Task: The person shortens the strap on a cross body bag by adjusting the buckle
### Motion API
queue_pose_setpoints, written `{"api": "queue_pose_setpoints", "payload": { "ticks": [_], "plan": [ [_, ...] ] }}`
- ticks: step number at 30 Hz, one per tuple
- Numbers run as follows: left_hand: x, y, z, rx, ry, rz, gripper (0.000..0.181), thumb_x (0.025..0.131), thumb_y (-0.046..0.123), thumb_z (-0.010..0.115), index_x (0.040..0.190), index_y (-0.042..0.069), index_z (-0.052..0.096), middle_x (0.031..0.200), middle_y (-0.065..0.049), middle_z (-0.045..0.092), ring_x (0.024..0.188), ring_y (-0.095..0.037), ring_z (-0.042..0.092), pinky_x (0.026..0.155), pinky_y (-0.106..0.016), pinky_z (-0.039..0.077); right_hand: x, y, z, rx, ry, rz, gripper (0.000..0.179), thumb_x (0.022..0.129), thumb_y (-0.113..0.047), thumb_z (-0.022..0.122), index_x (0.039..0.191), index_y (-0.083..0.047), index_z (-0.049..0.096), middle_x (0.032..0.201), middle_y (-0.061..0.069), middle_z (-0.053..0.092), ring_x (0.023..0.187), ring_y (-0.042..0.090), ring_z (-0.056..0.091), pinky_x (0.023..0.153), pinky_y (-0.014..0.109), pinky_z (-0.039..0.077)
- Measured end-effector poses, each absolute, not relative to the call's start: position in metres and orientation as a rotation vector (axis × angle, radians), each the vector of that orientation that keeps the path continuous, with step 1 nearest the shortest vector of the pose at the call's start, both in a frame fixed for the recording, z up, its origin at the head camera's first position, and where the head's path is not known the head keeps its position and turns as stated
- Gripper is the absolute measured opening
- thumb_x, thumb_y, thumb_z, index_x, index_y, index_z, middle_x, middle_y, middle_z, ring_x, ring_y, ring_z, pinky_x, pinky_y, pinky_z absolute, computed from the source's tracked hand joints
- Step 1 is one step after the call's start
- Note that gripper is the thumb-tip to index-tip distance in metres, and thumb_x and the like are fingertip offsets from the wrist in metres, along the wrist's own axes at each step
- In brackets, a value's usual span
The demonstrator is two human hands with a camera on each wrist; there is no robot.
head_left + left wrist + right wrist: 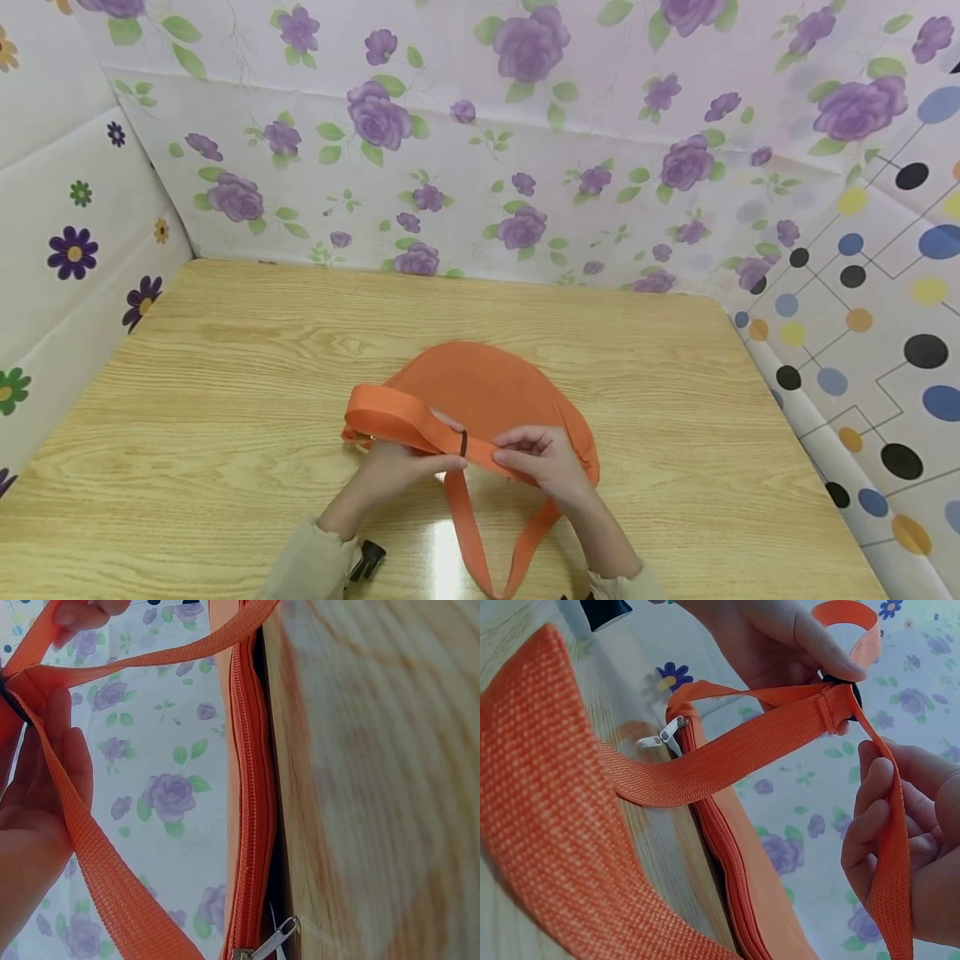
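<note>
One wooden table (225,400) fills the lower view, walled at 9, 12 and 3 o'clock by patterned panels: a purple-rose backdrop (480,167), a flower-print side panel (67,250) and a dotted side panel (885,333).

One orange bag (487,387) lies flat on the table, just below centre, its rounded edge toward 12 o'clock. The wrist views show one zip line along its edge and one silver zipper pull (667,735).

One orange strap (397,421) rises from the bag's 9 o'clock end, crosses over it, and hangs in a loop (495,550) toward 6 o'clock. One black slider (463,442) sits on the strap between the two hands.

The left hand (401,462), at the bag's 7 o'clock, pinches the strap at the slider, thumb on top. The right hand (543,462), at the bag's 5 o'clock, has its fingers curled round the strap just beside the slider.

One small black object (367,558) lies on the table by the left sleeve, toward 7 o'clock.
</note>
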State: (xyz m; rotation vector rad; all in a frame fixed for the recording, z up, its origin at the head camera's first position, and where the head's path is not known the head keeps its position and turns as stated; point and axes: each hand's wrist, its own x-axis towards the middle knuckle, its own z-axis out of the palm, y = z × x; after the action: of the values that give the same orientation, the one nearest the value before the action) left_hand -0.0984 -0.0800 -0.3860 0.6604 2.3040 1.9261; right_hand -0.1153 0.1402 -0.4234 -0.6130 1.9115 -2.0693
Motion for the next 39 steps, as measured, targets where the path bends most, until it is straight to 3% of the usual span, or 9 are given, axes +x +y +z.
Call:
{"api": "queue_pose_setpoints", "payload": {
  "ticks": [12, 19, 39],
  "plan": [
    [-0.099, -0.081, -0.386, 0.642, 2.277, 1.945, 0.029, 0.072, 0.003, 0.073, 0.098, -0.004, 0.062, 0.089, -0.005, 0.064, 0.083, -0.013, 0.058, 0.073, -0.029, 0.047, -0.117, 0.138, -0.423, -0.639, 1.884, -2.096, 0.01, 0.081, 0.001, 0.063, 0.089, 0.005, 0.065, 0.078, -0.002, 0.065, 0.061, 0.008, 0.057, 0.052, 0.023, 0.048],
    [-0.099, -0.08, -0.385, 0.64, 2.288, 1.946, 0.029, 0.071, 0.003, 0.074, 0.097, -0.004, 0.062, 0.089, -0.006, 0.064, 0.083, -0.013, 0.059, 0.074, -0.029, 0.047, -0.117, 0.137, -0.422, -0.623, 1.882, -2.1, 0.02, 0.081, 0.002, 0.062, 0.091, 0.019, 0.057, 0.078, -0.002, 0.065, 0.061, 0.008, 0.057, 0.053, 0.023, 0.048],
    [-0.099, -0.08, -0.386, 0.618, 2.281, 1.952, 0.028, 0.071, 0.002, 0.074, 0.097, 0.002, 0.063, 0.09, -0.007, 0.064, 0.081, -0.012, 0.058, 0.072, -0.028, 0.047, -0.117, 0.129, -0.42, -0.657, 1.879, -2.113, 0.022, 0.08, 0.002, 0.063, 0.09, 0.021, 0.056, 0.078, -0.002, 0.065, 0.062, 0.007, 0.056, 0.054, 0.019, 0.046]
  ]
}}
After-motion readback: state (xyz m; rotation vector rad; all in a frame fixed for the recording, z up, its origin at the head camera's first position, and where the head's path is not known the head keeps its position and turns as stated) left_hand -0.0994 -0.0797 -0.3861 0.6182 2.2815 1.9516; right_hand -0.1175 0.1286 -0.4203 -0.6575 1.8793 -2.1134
